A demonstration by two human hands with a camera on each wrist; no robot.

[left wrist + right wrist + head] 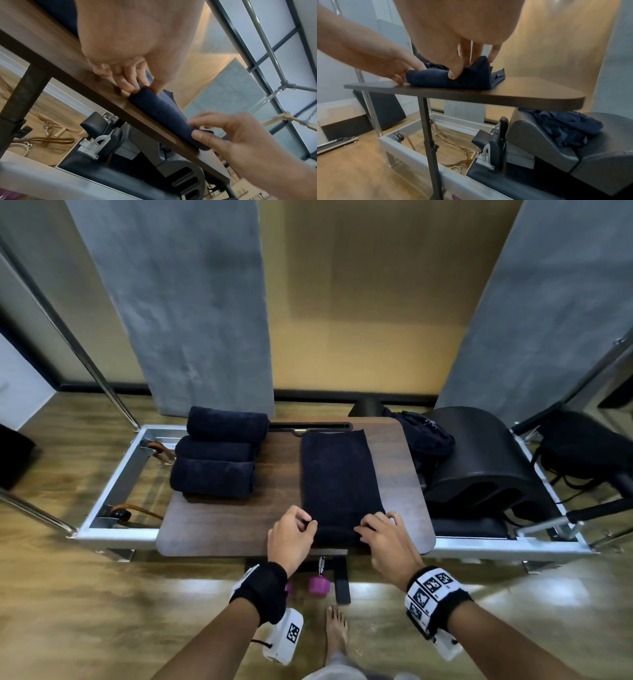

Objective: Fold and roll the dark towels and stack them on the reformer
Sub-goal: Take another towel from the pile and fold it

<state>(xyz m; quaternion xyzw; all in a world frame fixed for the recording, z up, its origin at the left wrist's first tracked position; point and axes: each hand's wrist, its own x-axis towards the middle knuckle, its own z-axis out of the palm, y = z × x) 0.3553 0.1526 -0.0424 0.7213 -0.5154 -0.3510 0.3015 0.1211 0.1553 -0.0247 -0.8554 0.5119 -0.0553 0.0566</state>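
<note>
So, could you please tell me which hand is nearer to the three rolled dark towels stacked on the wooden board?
Left. The left hand grips the flat dark folded towel's near-left corner, below the three rolled dark towels; the right hand holds its near-right corner, farther away.

Dark wooden tabletop [212, 529] is standing over the reformer frame [113, 481]. Folded dark towel [337, 474] is lying flat at its centre. Three rolled towels [217, 460] are sitting at its left, apparently overhanging the edge.

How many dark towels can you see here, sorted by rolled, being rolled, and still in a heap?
Rolled towels, stacked on the wooden table: 3
Folded towel, both hands starting its roll: 1
Crumpled heap: at least 1; exact count unclear
Total: at least 5
</note>
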